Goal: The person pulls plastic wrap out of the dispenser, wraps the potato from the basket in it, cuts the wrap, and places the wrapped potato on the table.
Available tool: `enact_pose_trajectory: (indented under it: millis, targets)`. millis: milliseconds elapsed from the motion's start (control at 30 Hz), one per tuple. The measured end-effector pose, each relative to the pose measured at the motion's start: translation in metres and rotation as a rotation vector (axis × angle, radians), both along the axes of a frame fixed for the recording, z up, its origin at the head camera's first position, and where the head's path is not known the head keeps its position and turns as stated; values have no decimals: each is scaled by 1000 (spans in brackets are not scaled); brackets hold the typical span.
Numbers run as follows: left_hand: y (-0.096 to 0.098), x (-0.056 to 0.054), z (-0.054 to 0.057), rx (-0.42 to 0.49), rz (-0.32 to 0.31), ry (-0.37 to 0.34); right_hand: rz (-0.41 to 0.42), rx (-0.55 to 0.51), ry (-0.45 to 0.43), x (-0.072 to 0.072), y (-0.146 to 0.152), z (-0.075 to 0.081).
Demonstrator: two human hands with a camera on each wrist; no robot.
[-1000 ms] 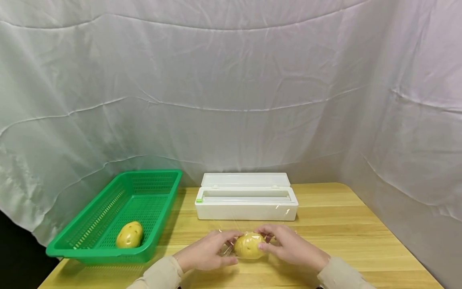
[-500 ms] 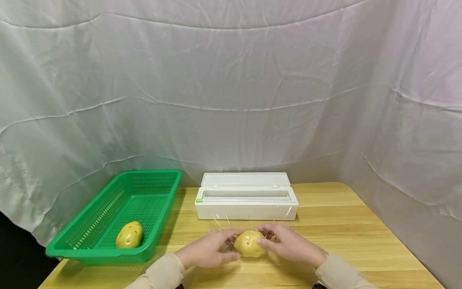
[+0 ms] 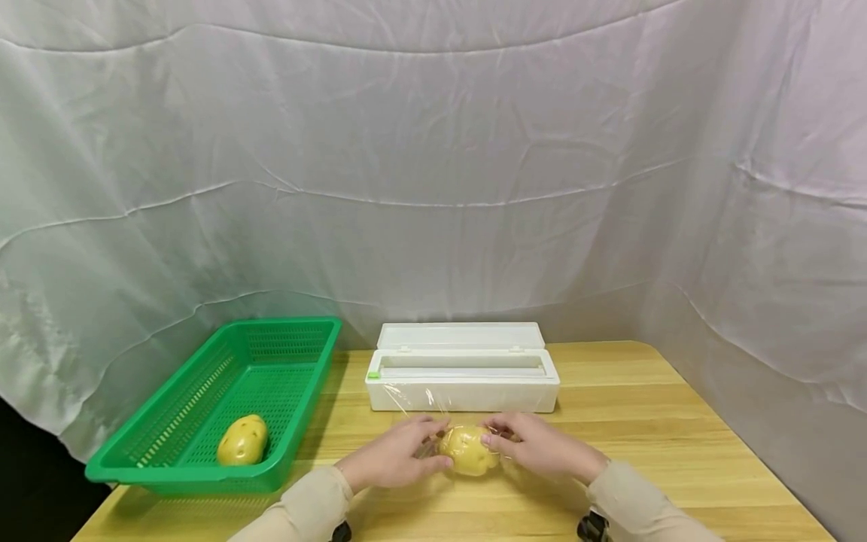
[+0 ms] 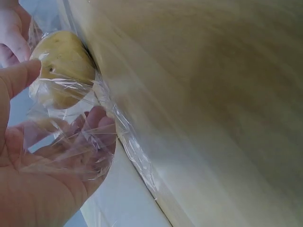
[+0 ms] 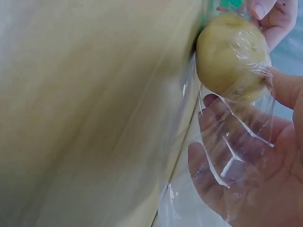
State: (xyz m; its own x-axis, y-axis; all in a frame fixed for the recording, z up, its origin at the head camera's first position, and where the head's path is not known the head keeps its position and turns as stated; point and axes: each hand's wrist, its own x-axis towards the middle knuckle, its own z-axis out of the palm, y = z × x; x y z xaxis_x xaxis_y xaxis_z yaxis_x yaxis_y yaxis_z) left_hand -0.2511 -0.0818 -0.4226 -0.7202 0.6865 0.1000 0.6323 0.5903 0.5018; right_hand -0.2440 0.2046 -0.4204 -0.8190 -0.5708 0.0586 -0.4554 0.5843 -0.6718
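A yellow potato [image 3: 469, 450] partly covered in clear cling film sits between both hands near the table's front. My left hand [image 3: 400, 454] holds it from the left, its thumb against the potato and its curled fingers behind the loose film [image 4: 75, 146]. From the right, my right hand [image 3: 542, 444] holds the potato with the thumb on its skin. Film [image 5: 236, 151] drapes over the right fingers in the right wrist view. Creased film also reaches from the potato toward the white cling film box [image 3: 463, 395], whose lid stands raised with a roll inside.
A green perforated basket [image 3: 308, 421] stands at the left of the wooden table [image 3: 650, 421], with a second potato [image 3: 242, 440] inside. Grey-white cloth [image 3: 433, 150] hangs behind and at the sides. The film box lies just beyond both hands.
Both hands and the potato have shifted slightly forward toward the box. The potato has turned a little between them, and the film's glints have moved. Basket and box stay put.
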Motion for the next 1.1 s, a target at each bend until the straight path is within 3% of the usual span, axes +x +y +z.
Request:
enact_pose_trajectory:
  millis: [200, 333, 600, 900, 1100]
  targets:
    - [0, -5, -1, 136, 11, -40, 45, 3, 29, -8, 1, 0]
    - [0, -9, -2, 168, 0, -42, 29, 21, 43, -9, 1, 0]
    - [2, -16, -1, 159, -21, -55, -49, 62, 84, -2, -2, 2]
    - [4, -20, 3, 103, -5, -89, -50, 95, 297, 2, -1, 5]
    - [3, -24, 4, 88, -24, -90, 2, 134, 317, 5, -5, 9]
